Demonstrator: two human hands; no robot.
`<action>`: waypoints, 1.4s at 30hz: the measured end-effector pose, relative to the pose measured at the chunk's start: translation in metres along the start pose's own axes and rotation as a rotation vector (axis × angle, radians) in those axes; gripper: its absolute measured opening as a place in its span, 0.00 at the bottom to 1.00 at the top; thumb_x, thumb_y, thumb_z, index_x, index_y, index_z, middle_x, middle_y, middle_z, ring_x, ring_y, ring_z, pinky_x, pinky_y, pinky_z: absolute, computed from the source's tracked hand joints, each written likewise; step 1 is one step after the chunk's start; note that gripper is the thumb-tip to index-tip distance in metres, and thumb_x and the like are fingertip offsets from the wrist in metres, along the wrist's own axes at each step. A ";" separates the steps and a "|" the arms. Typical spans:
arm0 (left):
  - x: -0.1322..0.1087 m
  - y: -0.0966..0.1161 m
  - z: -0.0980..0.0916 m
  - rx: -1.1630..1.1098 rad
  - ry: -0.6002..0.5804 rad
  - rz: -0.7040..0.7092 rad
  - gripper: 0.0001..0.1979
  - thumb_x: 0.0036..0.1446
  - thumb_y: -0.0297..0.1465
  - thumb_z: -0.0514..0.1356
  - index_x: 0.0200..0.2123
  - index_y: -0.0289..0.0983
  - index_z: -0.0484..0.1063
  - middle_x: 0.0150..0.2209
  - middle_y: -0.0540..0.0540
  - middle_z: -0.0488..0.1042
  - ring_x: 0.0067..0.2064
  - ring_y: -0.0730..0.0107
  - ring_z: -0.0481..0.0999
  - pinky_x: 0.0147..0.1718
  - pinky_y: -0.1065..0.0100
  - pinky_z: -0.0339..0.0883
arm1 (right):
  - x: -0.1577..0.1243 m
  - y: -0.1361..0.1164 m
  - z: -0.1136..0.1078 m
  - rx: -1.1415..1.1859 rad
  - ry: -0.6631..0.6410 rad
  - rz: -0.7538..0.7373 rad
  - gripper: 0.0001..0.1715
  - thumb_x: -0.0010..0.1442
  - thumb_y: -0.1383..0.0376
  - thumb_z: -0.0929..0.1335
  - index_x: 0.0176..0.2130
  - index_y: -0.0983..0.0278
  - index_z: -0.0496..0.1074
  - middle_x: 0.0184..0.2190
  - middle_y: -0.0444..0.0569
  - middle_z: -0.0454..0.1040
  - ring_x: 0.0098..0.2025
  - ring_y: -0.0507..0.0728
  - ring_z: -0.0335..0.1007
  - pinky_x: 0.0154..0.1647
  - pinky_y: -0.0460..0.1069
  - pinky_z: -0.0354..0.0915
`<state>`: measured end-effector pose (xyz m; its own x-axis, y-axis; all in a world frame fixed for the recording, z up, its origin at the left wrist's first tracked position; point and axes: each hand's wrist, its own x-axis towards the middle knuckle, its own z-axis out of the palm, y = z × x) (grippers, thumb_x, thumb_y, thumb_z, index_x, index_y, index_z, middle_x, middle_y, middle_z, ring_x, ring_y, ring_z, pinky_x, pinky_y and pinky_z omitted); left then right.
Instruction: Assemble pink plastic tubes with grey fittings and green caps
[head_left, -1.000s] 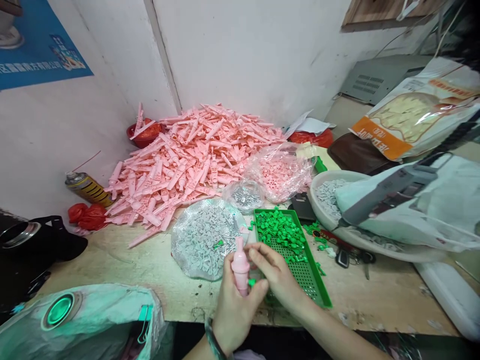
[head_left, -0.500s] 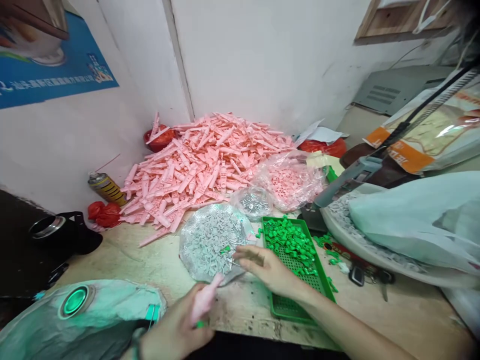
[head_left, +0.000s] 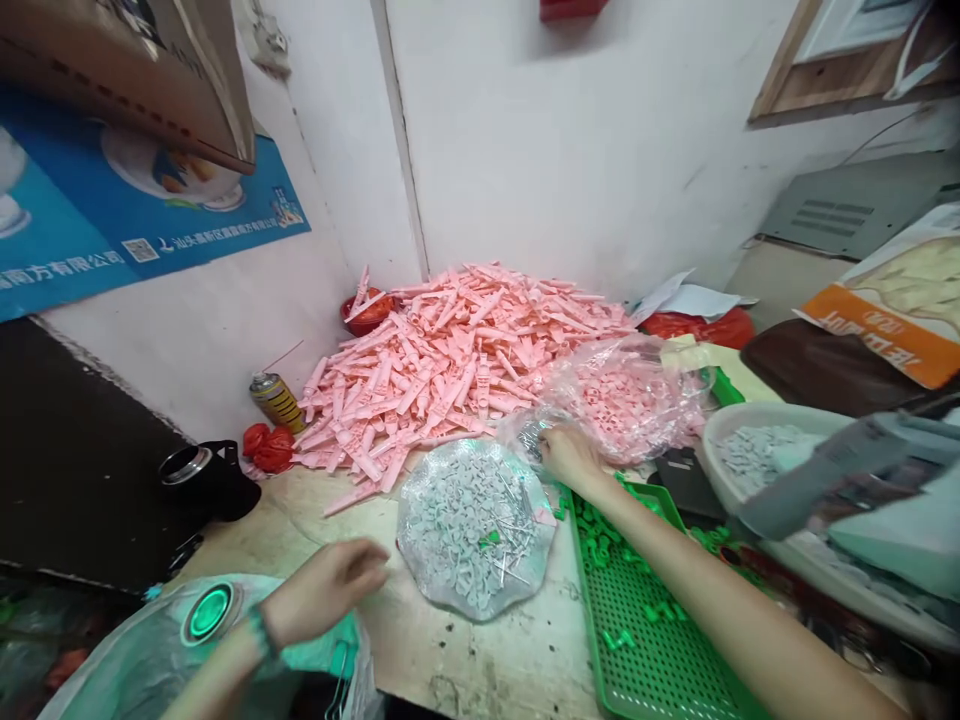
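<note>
My right hand (head_left: pixel 571 455) reaches to the small clear bag of metal pins (head_left: pixel 531 438), its fingertips among them; what it pinches is too small to make out. My left hand (head_left: pixel 330 588) hangs over the table's front left, beside the glass plate, fingers loosely curled and apart, with nothing seen in it. The scalloped glass plate (head_left: pixel 420 575) holds many small grey parts, several metal pins and a green piece (head_left: pixel 489 540). My right forearm crosses above the green tray (head_left: pixel 637 660) of green parts.
Behind lies a big heap of pink plastic pieces (head_left: pixel 450 370), with a clear bag of small pink parts (head_left: pixel 619 400) at its right. A large basin (head_left: pixel 720 430) stands right. A spray can (head_left: pixel 276 402), red bag (head_left: pixel 268 447) and black flask (head_left: pixel 214 480) stand left.
The pink piece has left my left hand, which has opened. My right hand has moved from the glass plate to the bag of pins. The camera view has shifted.
</note>
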<state>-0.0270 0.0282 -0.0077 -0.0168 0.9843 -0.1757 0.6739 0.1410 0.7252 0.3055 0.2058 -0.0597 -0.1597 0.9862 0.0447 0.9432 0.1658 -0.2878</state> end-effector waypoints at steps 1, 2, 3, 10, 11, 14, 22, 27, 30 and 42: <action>0.029 0.018 0.009 0.034 0.068 0.032 0.12 0.45 0.42 0.67 0.28 0.39 0.77 0.26 0.48 0.77 0.30 0.62 0.75 0.32 0.67 0.70 | 0.004 -0.002 0.002 -0.009 -0.008 0.006 0.14 0.57 0.73 0.64 0.36 0.68 0.79 0.40 0.62 0.79 0.44 0.66 0.74 0.40 0.53 0.64; 0.060 0.034 0.018 0.044 0.130 0.047 0.12 0.48 0.40 0.66 0.31 0.38 0.78 0.30 0.46 0.78 0.34 0.61 0.76 0.37 0.65 0.70 | 0.007 -0.004 0.004 -0.014 -0.009 0.009 0.14 0.56 0.74 0.64 0.35 0.69 0.79 0.39 0.62 0.78 0.43 0.66 0.74 0.39 0.52 0.64; 0.090 0.048 0.024 0.049 0.206 0.051 0.11 0.51 0.39 0.65 0.34 0.38 0.77 0.35 0.44 0.79 0.40 0.60 0.76 0.42 0.64 0.69 | 0.008 -0.005 0.006 -0.013 -0.005 0.010 0.14 0.55 0.75 0.64 0.34 0.69 0.79 0.39 0.63 0.78 0.43 0.66 0.74 0.39 0.52 0.64; 0.224 0.090 0.006 -0.043 0.516 -0.017 0.17 0.61 0.35 0.59 0.51 0.35 0.69 0.52 0.41 0.71 0.50 0.59 0.73 0.48 0.51 0.69 | 0.000 -0.001 0.003 0.164 0.089 -0.013 0.12 0.54 0.73 0.65 0.27 0.65 0.77 0.33 0.55 0.78 0.38 0.60 0.74 0.36 0.49 0.61; 0.229 0.092 0.001 -0.082 0.514 -0.016 0.17 0.62 0.35 0.59 0.51 0.34 0.69 0.51 0.41 0.71 0.49 0.59 0.73 0.46 0.52 0.70 | -0.001 0.003 0.002 0.214 0.111 -0.014 0.11 0.54 0.72 0.65 0.27 0.64 0.77 0.33 0.53 0.77 0.38 0.59 0.73 0.36 0.48 0.61; 0.219 0.098 0.002 -0.237 0.478 0.000 0.16 0.62 0.35 0.59 0.50 0.34 0.69 0.49 0.42 0.71 0.45 0.62 0.74 0.42 0.57 0.72 | -0.003 0.014 -0.001 0.389 0.183 0.004 0.09 0.53 0.70 0.64 0.28 0.63 0.74 0.31 0.48 0.76 0.35 0.57 0.71 0.35 0.48 0.62; 0.057 0.093 0.116 -0.775 0.071 -0.115 0.15 0.52 0.41 0.58 0.37 0.35 0.67 0.24 0.53 0.67 0.21 0.75 0.63 0.18 0.72 0.57 | -0.072 -0.023 -0.016 0.876 0.043 -0.086 0.15 0.60 0.56 0.63 0.33 0.63 0.71 0.27 0.45 0.72 0.28 0.54 0.68 0.29 0.47 0.65; 0.002 0.088 0.162 -1.113 -0.012 -0.322 0.22 0.44 0.47 0.63 0.34 0.36 0.64 0.20 0.55 0.65 0.19 0.78 0.61 0.18 0.74 0.55 | -0.141 -0.046 -0.028 0.869 -0.123 -0.295 0.08 0.61 0.66 0.64 0.30 0.62 0.70 0.35 0.47 0.71 0.41 0.56 0.68 0.46 0.52 0.63; -0.005 0.089 0.171 -1.118 0.003 -0.366 0.25 0.40 0.49 0.67 0.32 0.36 0.65 0.21 0.53 0.69 0.19 0.76 0.65 0.19 0.72 0.59 | -0.160 -0.044 -0.024 0.747 -0.100 -0.314 0.08 0.61 0.70 0.63 0.30 0.62 0.69 0.36 0.48 0.70 0.41 0.57 0.67 0.44 0.53 0.63; -0.013 0.083 0.184 -0.984 0.044 -0.272 0.27 0.46 0.52 0.63 0.35 0.33 0.71 0.19 0.50 0.71 0.20 0.68 0.70 0.21 0.68 0.65 | -0.178 -0.043 -0.008 0.462 0.180 -0.538 0.14 0.65 0.73 0.59 0.34 0.63 0.71 0.32 0.51 0.69 0.35 0.58 0.64 0.33 0.52 0.64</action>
<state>0.1655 0.0072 -0.0678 -0.1190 0.9063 -0.4055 -0.2615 0.3654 0.8934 0.2952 0.0234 -0.0478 -0.4785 0.7607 0.4387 0.5225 0.6482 -0.5539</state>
